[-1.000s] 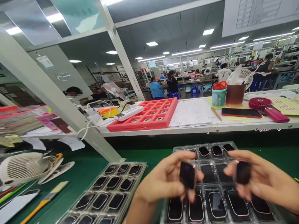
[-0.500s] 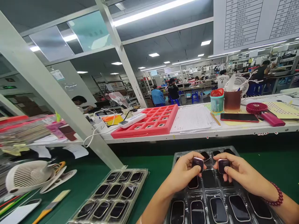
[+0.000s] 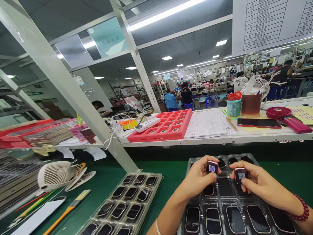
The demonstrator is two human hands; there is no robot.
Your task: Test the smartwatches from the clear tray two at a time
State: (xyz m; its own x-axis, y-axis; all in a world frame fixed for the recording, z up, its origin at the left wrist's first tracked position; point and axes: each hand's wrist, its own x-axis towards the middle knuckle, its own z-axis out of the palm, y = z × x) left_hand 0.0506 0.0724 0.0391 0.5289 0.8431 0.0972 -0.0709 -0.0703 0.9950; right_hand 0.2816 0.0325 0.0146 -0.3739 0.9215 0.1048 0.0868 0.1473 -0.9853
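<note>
The left watch body (image 3: 212,167) and the right watch body (image 3: 241,175) were held side by side, a little apart, above the far part of the front tray (image 3: 238,156), each lit with a square code that faced the wearer. The left hand (image 3: 201,173) was closed in a pinch on its piece, thumb at the lower edge and fingers round the top and back; the right hand (image 3: 259,178) pinched the other the same way, its thumb close to the code's lower corner. Handling them well seemed to call for a light grip by the metal edges, thumbs off the glass, and both screens tilted alike so each code read whole. Keeping them low over the tray would have made a slip less costly, though they could have knocked the screens lying in the pockets below. To the left on the green bench (image 3: 174,176) lay a second tray (image 3: 149,202) of similar pieces, with a brush (image 3: 67,209) beyond it; the shelf (image 3: 166,142) above carried a red foam tray (image 3: 168,134) and papers (image 3: 207,122).
</note>
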